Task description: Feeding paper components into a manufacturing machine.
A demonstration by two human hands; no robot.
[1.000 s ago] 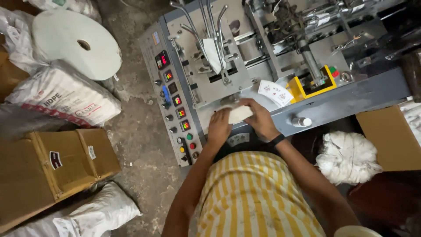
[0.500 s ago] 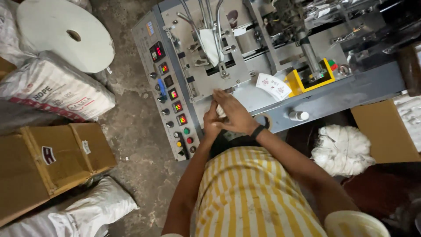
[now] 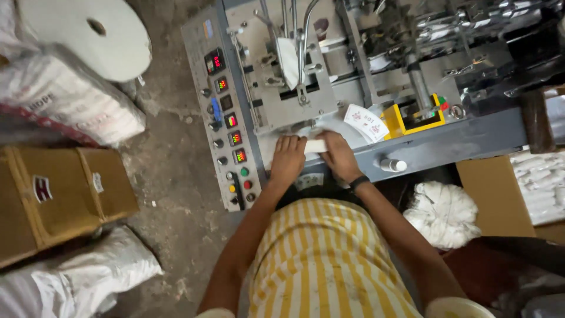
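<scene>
Hands at machine outfeed: I see left hand (image 3: 288,158) and right hand (image 3: 338,155) curled, apparently pinching a small white packet (image 3: 316,145) between them. Risk: fingers stray toward forming guides (image 3: 294,65) above, and get caught.

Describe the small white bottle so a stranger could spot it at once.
Find the grey machine, then its front ledge, right of the two hands. The small white bottle lies there on its side, just below the yellow block; nothing else on that ledge is white and round-bodied.
</scene>
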